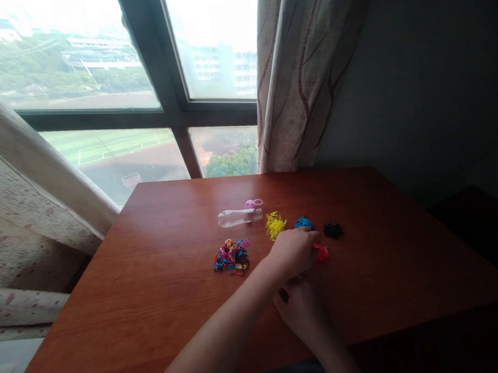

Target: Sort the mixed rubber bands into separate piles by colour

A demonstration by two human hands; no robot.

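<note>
My left hand [294,252] reaches across the table with its fingers curled downward, between the blue pile [303,223] and the red pile [322,253] of small loop-shaped pieces. What its fingertips pinch is hidden. Below it, partly covered by the left wrist, my right hand [302,308] is curled on itself; its fingers and anything inside them cannot be made out. Just beyond the left hand lies a yellow pile [276,225] of similar loops. A mixed multicoloured pile [231,257] sits to the left, and a black pile [333,229] to the right.
A clear plastic bottle [237,217] lies on its side behind the piles, its neck pointing right. Behind it is a pink cap with a loop [252,204]. The brown wooden table [155,306] meets a window, with curtains [292,75] on both sides.
</note>
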